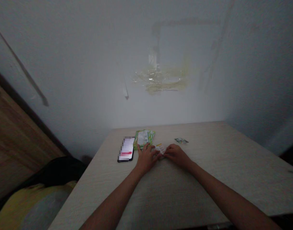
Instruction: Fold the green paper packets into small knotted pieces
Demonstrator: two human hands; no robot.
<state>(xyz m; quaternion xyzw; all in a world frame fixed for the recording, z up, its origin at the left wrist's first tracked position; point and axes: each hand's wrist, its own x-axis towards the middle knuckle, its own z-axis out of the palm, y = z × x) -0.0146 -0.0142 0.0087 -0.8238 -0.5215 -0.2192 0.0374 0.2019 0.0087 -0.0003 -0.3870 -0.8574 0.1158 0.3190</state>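
Observation:
A small white packet [160, 148] with a yellow band and fine print is between my two hands, low over the tabletop. My left hand [147, 158] has its thumb and index finger closed at the packet's left lower edge. Its other fingers are spread and reach the near edge of several green-and-white packets [143, 137] in an overlapping pile. My right hand [176, 155] is closed, with its fingertips pinching the packet's right lower corner. Fingers cover part of the white packet. Just left of the pile lies a phone [126, 149] with a lit, partly blurred screen.
A small crumpled green-and-silver wrapper [181, 140] rests beyond my right hand. The pale wood-grain table [209, 137] meets a white wall [89, 64] with old tape on it. Yellow and dark cloth [33, 198] is at the lower left, beside a brown wooden panel [19, 127].

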